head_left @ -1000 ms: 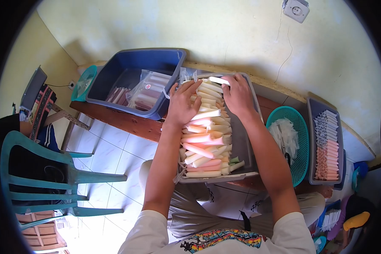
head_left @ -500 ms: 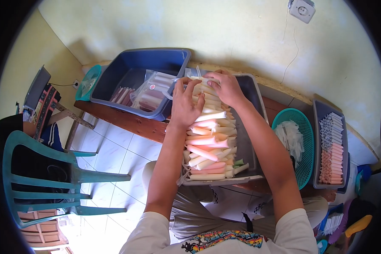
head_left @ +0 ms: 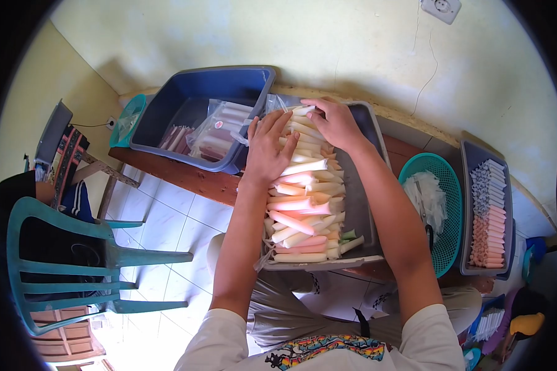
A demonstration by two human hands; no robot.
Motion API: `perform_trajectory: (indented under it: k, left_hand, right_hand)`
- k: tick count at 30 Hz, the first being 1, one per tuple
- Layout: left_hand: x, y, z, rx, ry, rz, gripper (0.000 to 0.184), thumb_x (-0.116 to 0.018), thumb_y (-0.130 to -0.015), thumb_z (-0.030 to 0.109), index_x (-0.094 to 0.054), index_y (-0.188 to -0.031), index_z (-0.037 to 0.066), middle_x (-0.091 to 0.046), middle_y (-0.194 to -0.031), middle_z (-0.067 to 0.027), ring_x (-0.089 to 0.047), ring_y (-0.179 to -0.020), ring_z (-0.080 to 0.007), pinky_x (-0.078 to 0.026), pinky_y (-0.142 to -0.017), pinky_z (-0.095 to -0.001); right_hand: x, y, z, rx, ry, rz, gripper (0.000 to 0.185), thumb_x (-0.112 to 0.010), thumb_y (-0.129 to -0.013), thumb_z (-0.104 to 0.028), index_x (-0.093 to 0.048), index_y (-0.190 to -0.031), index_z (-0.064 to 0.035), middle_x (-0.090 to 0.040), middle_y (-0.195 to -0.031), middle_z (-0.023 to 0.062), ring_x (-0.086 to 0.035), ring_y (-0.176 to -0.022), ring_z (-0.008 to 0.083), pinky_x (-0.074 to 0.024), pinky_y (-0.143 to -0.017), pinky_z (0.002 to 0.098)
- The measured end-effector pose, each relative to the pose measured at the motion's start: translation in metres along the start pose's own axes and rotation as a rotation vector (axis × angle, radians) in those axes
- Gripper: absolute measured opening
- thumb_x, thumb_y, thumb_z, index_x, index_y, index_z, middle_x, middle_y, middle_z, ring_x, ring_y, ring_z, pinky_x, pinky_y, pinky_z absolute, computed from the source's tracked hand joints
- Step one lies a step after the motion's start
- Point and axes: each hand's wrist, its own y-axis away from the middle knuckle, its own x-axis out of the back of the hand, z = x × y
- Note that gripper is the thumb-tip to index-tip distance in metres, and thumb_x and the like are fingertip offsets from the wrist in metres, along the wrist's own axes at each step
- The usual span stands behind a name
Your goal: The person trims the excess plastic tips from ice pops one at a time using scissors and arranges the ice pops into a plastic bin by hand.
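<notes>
A grey tray [head_left: 362, 185] in front of me holds a pile of ice pops [head_left: 300, 204], filled plastic tubes in white, cream, orange and pink. My left hand [head_left: 268, 148] lies over the pile's left side, fingers stretched out and slightly apart. At the far end, my right hand [head_left: 334, 123] has its thumb and forefinger around the right end of a white ice pop [head_left: 304, 110]. That ice pop lies across the top of the row. Its left end comes close to my left fingertips.
Left stands a blue tub [head_left: 195, 80] with bagged tubes [head_left: 223, 130]. To the right are a green basket [head_left: 450, 204] with clear plastic wrappers and scissors, and another grey tray [head_left: 507, 247] of stacked tubes. A green chair [head_left: 62, 266] stands on the tiled floor.
My left fingers have straightened and spread from a more curled pose. My right hand stays at the far end, where a white ice pop now lies flatter across the row. The view has shifted slightly.
</notes>
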Motion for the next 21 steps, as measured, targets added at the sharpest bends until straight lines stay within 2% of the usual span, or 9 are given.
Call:
perform_trajectory:
  k: [3,5,8,12,14,17,21]
  left_hand:
    - [0.001,0.0,0.0,-0.006,-0.001,0.01,0.051,-0.068,-0.103,0.033,-0.066,-0.148,0.01,-0.063,-0.151,-0.0169,-0.055,-0.144,-0.0345,-0.025,-0.128,-0.0568]
    - [-0.001,-0.001,0.0,-0.009,0.004,0.011,0.051,-0.068,-0.103,0.034,-0.066,-0.148,0.01,-0.063,-0.151,-0.0168,-0.055,-0.144,-0.0344,-0.025,-0.128,-0.0569]
    - [-0.002,-0.001,-0.002,-0.013,0.017,0.027,0.051,-0.07,-0.101,0.034,-0.067,-0.144,0.008,-0.063,-0.149,-0.0178,-0.056,-0.142,-0.0359,-0.026,-0.127,-0.0584]
    - [0.003,-0.005,-0.005,0.007,0.04,0.028,0.052,-0.071,-0.101,0.039,-0.068,-0.144,0.009,-0.063,-0.149,-0.0199,-0.056,-0.142,-0.0384,-0.027,-0.127,-0.059]
    - [0.007,-0.006,-0.001,0.024,0.073,0.017,0.053,-0.072,-0.101,0.041,-0.068,-0.144,0.01,-0.063,-0.149,-0.0212,-0.055,-0.142,-0.0394,-0.028,-0.126,-0.0594]
    - [0.009,-0.007,0.001,-0.06,-0.051,0.032,0.052,-0.071,-0.103,0.04,-0.069,-0.143,0.008,-0.063,-0.147,-0.0262,-0.057,-0.139,-0.0427,-0.033,-0.123,-0.0564]
    - [0.006,-0.007,-0.002,-0.021,-0.067,0.051,0.051,-0.07,-0.103,0.042,-0.069,-0.142,0.008,-0.066,-0.141,-0.0265,-0.059,-0.135,-0.043,-0.035,-0.122,-0.0557]
  right_hand:
    - [0.017,0.007,0.009,-0.033,0.042,-0.079,0.04,-0.071,-0.093,-0.006,-0.073,-0.133,-0.006,-0.076,-0.117,0.0228,-0.074,-0.107,0.0392,-0.0576,-0.096,0.045]
    - [0.015,0.017,0.019,0.009,0.094,-0.098,0.042,-0.073,-0.091,0.003,-0.07,-0.133,-0.0045,-0.077,-0.12,0.0237,-0.076,-0.111,0.0347,-0.06,-0.094,0.0404]
    - [0.013,0.014,0.017,-0.071,0.067,-0.108,0.046,-0.077,-0.087,0.007,-0.068,-0.131,-0.0033,-0.079,-0.113,0.0218,-0.078,-0.107,0.0335,-0.0618,-0.092,0.0391]
    - [0.017,0.006,0.004,-0.02,-0.008,-0.041,0.04,-0.08,-0.084,0.009,-0.069,-0.122,-0.0014,-0.08,-0.11,0.0196,-0.08,-0.102,0.0332,-0.0625,-0.09,0.0402]
    - [0.011,0.004,0.008,0.05,-0.003,-0.051,0.032,-0.084,-0.082,0.003,-0.07,-0.111,-0.0038,-0.08,-0.109,0.017,-0.077,-0.104,0.037,-0.0617,-0.087,0.0425]
    - [0.009,0.005,0.0,0.084,0.021,-0.034,0.028,-0.085,-0.082,0.001,-0.072,-0.105,-0.0052,-0.079,-0.107,0.0154,-0.076,-0.101,0.0368,-0.0607,-0.085,0.0433]
    - [0.009,0.005,0.001,0.165,0.121,0.014,0.032,-0.085,-0.082,0.003,-0.075,-0.111,-0.0064,-0.078,-0.109,0.0156,-0.077,-0.101,0.0329,-0.0619,-0.086,0.0388]
